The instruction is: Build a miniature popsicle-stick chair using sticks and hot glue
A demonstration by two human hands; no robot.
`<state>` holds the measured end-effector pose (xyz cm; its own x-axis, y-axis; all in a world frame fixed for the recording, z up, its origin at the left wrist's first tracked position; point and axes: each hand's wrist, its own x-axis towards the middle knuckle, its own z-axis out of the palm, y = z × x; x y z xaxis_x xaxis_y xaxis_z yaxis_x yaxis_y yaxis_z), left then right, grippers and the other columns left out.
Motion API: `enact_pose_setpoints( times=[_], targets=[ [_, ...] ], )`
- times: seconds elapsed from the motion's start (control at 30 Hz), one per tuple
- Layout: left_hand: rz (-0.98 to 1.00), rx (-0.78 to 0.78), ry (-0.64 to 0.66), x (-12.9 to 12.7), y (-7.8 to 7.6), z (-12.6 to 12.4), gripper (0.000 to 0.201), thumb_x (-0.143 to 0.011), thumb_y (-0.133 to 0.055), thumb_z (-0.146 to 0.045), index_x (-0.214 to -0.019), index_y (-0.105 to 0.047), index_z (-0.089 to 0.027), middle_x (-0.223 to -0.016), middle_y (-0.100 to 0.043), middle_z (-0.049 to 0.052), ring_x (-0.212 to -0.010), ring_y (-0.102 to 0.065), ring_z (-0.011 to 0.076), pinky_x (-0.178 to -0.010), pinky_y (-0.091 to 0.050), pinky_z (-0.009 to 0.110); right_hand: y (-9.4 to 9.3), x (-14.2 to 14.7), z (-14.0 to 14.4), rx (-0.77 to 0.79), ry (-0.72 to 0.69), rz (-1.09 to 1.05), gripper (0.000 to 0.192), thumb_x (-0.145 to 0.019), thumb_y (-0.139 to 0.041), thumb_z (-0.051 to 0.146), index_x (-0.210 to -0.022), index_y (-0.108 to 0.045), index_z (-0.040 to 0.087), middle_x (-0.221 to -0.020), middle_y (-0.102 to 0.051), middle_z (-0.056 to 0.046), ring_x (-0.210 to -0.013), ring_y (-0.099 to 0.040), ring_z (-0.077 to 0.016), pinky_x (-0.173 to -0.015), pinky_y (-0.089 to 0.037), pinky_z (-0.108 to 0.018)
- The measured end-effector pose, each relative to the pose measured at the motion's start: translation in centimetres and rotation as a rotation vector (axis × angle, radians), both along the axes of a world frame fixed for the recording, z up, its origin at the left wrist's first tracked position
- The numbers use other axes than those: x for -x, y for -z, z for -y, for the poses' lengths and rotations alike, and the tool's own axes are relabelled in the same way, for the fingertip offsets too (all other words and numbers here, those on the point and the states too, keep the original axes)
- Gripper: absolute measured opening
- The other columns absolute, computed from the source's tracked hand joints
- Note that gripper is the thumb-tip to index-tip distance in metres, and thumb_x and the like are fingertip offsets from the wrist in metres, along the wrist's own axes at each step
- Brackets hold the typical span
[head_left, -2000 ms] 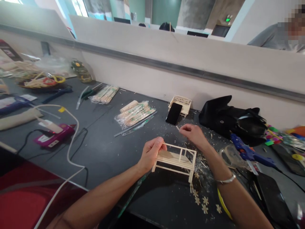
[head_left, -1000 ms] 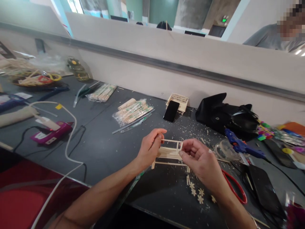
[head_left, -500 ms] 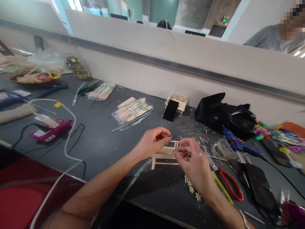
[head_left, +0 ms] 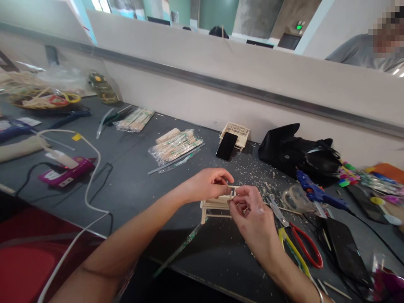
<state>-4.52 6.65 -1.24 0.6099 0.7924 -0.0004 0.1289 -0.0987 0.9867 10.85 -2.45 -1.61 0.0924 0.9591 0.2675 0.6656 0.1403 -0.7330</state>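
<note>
A small model bench of pale wooden sticks point(head_left: 216, 205) stands near the table's front edge. My left hand point(head_left: 214, 184) reaches over it from the left, its curled fingers and thumb on the top of the back. At the bench's right end my right hand point(head_left: 252, 214) is closed in a pinch; its fingers hide what is between them and the right legs. Below the bench's left leg lies a green-printed plastic wrapper point(head_left: 181, 247). Cutting pliers with one red and one yellow handle point(head_left: 304, 244) lie beside my right wrist.
A blue glue gun point(head_left: 317, 191) rests by a clear plastic container point(head_left: 295, 197) on the right. Behind are a phone point(head_left: 227, 146) leaning on another wooden model point(head_left: 238, 131), a black bag point(head_left: 284, 149) and wrapped chopsticks point(head_left: 176, 145). A purple power strip point(head_left: 67, 171) lies left.
My left hand has shifted slightly right along the back of the bench. My right hand stays pinched at the right end. The flower-shaped pieces below it are no longer visible.
</note>
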Motion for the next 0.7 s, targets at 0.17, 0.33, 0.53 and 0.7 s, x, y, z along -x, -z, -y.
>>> enact_pose_setpoints(
  times=[0.17,0.33,0.53,0.7],
  targets=[
    [0.023,0.069,0.1,0.0,-0.1,-0.4,0.028,-0.069,-0.072,-0.024,-0.096,-0.066,-0.017,-0.075,-0.067,0.001,-0.066,-0.061,0.014,-0.06,-0.046,0.023,-0.2,0.0,0.1,-0.026,0.001,0.065,0.013,-0.08,-0.051,0.027,-0.092,-0.049,0.025,-0.066,-0.068,0.001,-0.054,-0.068,-0.0162,-0.051,-0.051,-0.024],
    [0.032,0.099,0.103,-0.1,0.2,-0.4,0.032,-0.062,-0.077,-0.017,-0.093,-0.068,-0.019,-0.074,-0.07,0.0,-0.067,-0.065,0.0156,-0.066,-0.049,0.027,0.0,-0.1,-0.1,-0.057,-0.005,0.132,0.013,-0.08,-0.05,0.026,-0.093,-0.048,0.025,-0.067,-0.069,0.0,-0.053,-0.067,-0.0164,-0.05,-0.05,-0.025],
    [0.054,0.203,0.062,-0.5,0.3,-0.3,0.03,-0.062,-0.074,-0.016,-0.091,-0.066,-0.018,-0.067,-0.067,-0.002,-0.059,-0.061,0.0135,-0.06,-0.045,0.025,0.0,-0.3,0.0,-0.053,-0.031,0.112,0.013,-0.083,-0.05,0.028,-0.096,-0.05,0.023,-0.067,-0.07,-0.001,-0.052,-0.066,-0.0152,-0.049,-0.049,-0.024],
    [0.06,0.176,-0.015,-0.6,0.5,-0.1,0.034,-0.06,-0.073,-0.014,-0.093,-0.065,-0.019,-0.065,-0.066,-0.003,-0.059,-0.06,0.014,-0.057,-0.043,0.024,-1.3,-1.6,0.2,-0.052,-0.017,0.095,0.016,-0.084,-0.056,0.034,-0.096,-0.054,0.024,-0.068,-0.07,0.0,-0.053,-0.065,-0.0147,-0.051,-0.05,-0.025]
  ],
)
